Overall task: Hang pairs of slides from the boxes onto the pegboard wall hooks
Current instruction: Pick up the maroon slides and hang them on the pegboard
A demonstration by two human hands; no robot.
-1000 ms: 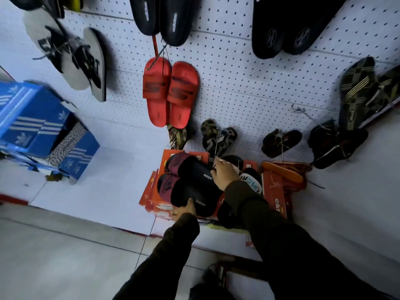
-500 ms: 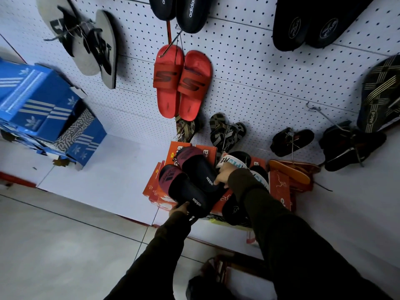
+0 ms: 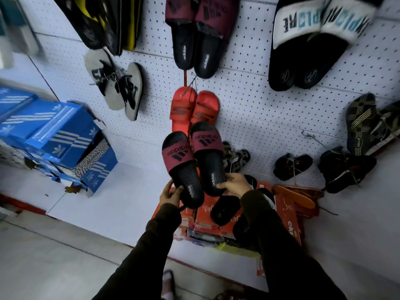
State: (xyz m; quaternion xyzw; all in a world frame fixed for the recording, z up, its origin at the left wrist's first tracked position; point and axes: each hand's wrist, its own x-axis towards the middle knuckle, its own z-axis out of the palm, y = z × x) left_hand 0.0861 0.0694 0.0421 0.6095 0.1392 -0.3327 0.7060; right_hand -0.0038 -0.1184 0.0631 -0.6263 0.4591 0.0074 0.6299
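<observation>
I hold a pair of black slides with maroon straps in front of the white pegboard wall (image 3: 249,109). My left hand (image 3: 171,194) grips the heel of the left slide (image 3: 184,167). My right hand (image 3: 234,184) grips the heel of the right slide (image 3: 207,156). Both slides point toes up and partly cover a red pair (image 3: 190,107) hanging from a hook. Below my hands lie orange shoe boxes (image 3: 287,215) with more black slides (image 3: 225,210) on top.
Several pairs hang on the pegboard: maroon-strapped black slides (image 3: 194,40), white-strapped slides (image 3: 311,44), grey flip-flops (image 3: 116,85), striped sandals (image 3: 365,124), small dark pairs (image 3: 292,165). A bare wire hook (image 3: 311,137) sticks out at right. Blue shoe boxes (image 3: 54,131) are stacked at left.
Both hands have lifted the maroon-strapped slides off the orange boxes and up against the wall. The camera has tilted upward, showing higher rows of hung pairs.
</observation>
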